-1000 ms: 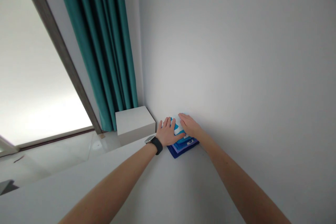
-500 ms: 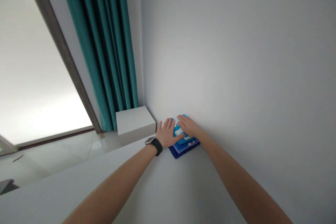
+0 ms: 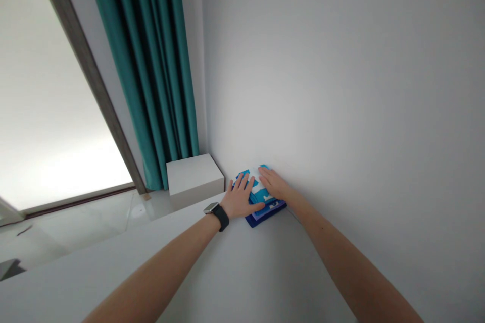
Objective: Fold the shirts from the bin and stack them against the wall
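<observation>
While unclenched fingers (image 3: 244, 180) rest on folded cloths (image 3: 260, 195), white surface (image 3: 242, 272) stretches from the cloths' near edge.

my left hand (image 3: 238, 202), fingers spread, and my right hand (image 3: 273, 184) rest on the folded blue-and-white cloths (image 3: 260, 195), stacked on a white surface (image 3: 242, 272) against the wall (image 3: 310, 60); a teal curtain (image 3: 151, 60) hangs leftward.

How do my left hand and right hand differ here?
The left hand is spread wide; the right hand is less spread. A watch shows beside the left hand, none beside the right hand. The left hand is nearer the white box than the right hand. Both lie on folded cloths.
</observation>
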Demonstrator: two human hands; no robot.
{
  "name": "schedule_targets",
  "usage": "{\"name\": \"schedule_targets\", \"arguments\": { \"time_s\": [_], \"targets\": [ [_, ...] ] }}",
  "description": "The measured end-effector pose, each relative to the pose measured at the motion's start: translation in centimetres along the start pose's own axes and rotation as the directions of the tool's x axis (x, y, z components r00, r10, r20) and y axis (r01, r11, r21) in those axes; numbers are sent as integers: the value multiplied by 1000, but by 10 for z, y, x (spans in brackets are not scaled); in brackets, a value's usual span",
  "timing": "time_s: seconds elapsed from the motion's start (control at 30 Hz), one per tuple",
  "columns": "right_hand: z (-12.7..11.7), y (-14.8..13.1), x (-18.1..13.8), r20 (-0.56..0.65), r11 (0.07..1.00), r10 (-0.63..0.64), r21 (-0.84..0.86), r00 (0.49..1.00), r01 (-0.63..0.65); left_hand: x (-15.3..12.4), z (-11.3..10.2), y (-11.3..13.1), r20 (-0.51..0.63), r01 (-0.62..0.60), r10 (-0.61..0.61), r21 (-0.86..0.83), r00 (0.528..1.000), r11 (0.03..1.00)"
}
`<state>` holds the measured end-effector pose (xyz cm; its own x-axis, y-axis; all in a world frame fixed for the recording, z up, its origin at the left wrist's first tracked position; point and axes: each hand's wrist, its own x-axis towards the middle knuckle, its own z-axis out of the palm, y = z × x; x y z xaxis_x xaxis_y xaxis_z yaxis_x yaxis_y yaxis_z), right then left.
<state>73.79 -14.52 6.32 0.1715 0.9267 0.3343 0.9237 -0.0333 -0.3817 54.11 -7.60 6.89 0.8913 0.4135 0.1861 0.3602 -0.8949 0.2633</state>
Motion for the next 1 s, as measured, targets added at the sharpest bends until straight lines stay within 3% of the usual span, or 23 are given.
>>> {"name": "schedule_targets", "arguments": {
  "time_s": [0.1,0.17,0.27,0.33,0.4,0.53,0.73,0.87,1.0],
  "targets": [
    [-10,-3,-5,-101,991,60,123,993,-48,-10,-4,-6,-84,-136,139,38,987,990],
    [-20,-6,-8,-173,940,112,338,979,-48,-17,-7,-8,-135,-271,283,99,950,957],
    [-34,-10,-12,-219,725,233,688,947,-19,-23,-11,-8,-142,-385,406,152,903,910],
    [-41,-12,-15,-209,616,310,787,928,-28,-26,-11,-8,-139,-393,414,154,900,907],
    [-45,-13,-19,-199,570,357,820,913,-45,-28,-9,-9,-135,-379,397,144,908,914],
    [-40,-11,-34,-189,617,370,782,910,-88,-32,-5,-11,-130,-363,376,116,917,925],
    [-19,-7,-64,-307,857,339,492,889,-156,-34,-5,-15,-113,-356,370,122,922,926],
    [-2,-18,-88,-514,931,283,351,810,-102,-36,-2,-17,-128,-355,370,124,920,927],
    [20,-30,-106,-602,907,381,392,702,-156,-36,-4,-13,-172,-361,377,115,910,925]
  ]
}}
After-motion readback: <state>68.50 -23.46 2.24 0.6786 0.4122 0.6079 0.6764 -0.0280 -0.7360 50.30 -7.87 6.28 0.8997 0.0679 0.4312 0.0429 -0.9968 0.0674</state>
